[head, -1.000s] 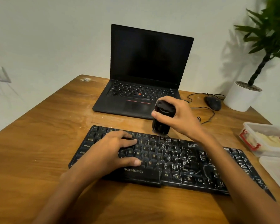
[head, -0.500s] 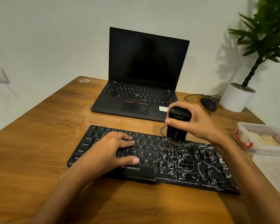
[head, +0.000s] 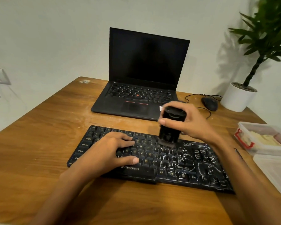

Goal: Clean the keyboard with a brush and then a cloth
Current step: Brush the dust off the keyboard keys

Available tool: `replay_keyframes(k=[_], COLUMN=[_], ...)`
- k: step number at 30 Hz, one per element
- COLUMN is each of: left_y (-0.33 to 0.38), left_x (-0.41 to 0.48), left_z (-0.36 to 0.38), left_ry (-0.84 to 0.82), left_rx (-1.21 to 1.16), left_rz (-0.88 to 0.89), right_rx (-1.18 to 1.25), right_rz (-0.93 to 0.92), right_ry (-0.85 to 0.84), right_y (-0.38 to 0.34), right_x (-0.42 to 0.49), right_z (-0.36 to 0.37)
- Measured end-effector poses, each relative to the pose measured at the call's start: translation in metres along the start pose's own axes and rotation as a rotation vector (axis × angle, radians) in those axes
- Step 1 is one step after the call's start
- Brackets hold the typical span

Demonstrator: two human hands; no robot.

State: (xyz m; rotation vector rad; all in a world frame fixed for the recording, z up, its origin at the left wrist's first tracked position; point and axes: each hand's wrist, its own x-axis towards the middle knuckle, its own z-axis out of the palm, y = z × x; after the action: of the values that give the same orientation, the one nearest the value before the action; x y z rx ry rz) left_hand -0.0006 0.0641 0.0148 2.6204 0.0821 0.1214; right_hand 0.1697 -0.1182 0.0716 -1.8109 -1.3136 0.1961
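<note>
A black keyboard (head: 177, 166) lies on the wooden table (head: 39, 143), its right half streaked with white dust. My left hand (head: 107, 151) rests flat on the keys of the left half, fingers straight. My right hand (head: 190, 124) grips a black upright brush (head: 169, 127) by its body. The bristles of the brush touch the upper key rows near the middle of the keyboard. No cloth can be made out apart from pale material in the box at right.
A black laptop (head: 141, 88) stands open behind the keyboard. A wired mouse (head: 209, 103) and a white plant pot (head: 237, 98) sit at the back right. An open plastic box (head: 263, 137) with pale contents and its lid (head: 276, 171) lie at the right edge.
The brush and my right hand swept right along the top rows and have come back a little to the left. My left hand stays on the keys.
</note>
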Motion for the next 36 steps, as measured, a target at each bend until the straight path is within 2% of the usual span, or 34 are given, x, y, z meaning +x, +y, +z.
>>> replay_keyframes(k=[5, 11, 14, 16, 18, 20, 23, 26, 27, 30, 31, 34, 36], left_y=[-0.001, 0.004, 0.007, 0.009, 0.009, 0.008, 0.004, 0.002, 0.001, 0.001, 0.001, 0.0, 0.001], left_x=[-0.001, -0.003, -0.007, -0.011, -0.014, -0.015, -0.013, -0.013, -0.013, -0.013, -0.013, -0.013, -0.014], left_z=[-0.001, -0.002, -0.002, -0.001, 0.001, 0.003, 0.005, 0.006, 0.007, 0.007, 0.007, 0.007, 0.008], left_ry=[-0.001, -0.004, 0.036, 0.044, 0.039, 0.047, 0.063, 0.072, 0.075, 0.075, 0.071, 0.068, 0.064], left_rx=[-0.001, -0.001, 0.04, 0.046, 0.04, 0.028, 0.04, 0.029, 0.031, 0.033, 0.032, 0.027, 0.034], left_rz=[-0.003, -0.023, 0.007, 0.025, 0.025, 0.034, 0.058, 0.066, 0.068, 0.067, 0.064, 0.061, 0.063], right_rx=[0.031, -0.042, 0.036, 0.12, 0.049, -0.015, -0.036, 0.022, -0.001, -0.088, -0.077, 0.021, -0.026], right_rz=[-0.084, 0.082, -0.005, -0.045, -0.02, 0.025, -0.022, -0.001, 0.021, 0.003, -0.013, 0.001, 0.03], right_ry=[-0.069, -0.029, 0.015, -0.019, -0.076, -0.009, 0.122, -0.065, -0.081, 0.101, 0.115, -0.078, -0.031], right_y=[-0.01, 0.005, -0.008, -0.015, -0.013, -0.006, -0.004, -0.008, -0.006, -0.002, -0.003, -0.01, -0.007], right_x=[0.011, -0.01, -0.004, 0.0, 0.005, 0.012, 0.018, 0.014, 0.014, 0.018, 0.018, 0.009, 0.007], right_z=[0.039, -0.003, 0.006, 0.022, 0.037, 0.038, 0.028, 0.03, 0.032, 0.028, 0.026, 0.031, 0.034])
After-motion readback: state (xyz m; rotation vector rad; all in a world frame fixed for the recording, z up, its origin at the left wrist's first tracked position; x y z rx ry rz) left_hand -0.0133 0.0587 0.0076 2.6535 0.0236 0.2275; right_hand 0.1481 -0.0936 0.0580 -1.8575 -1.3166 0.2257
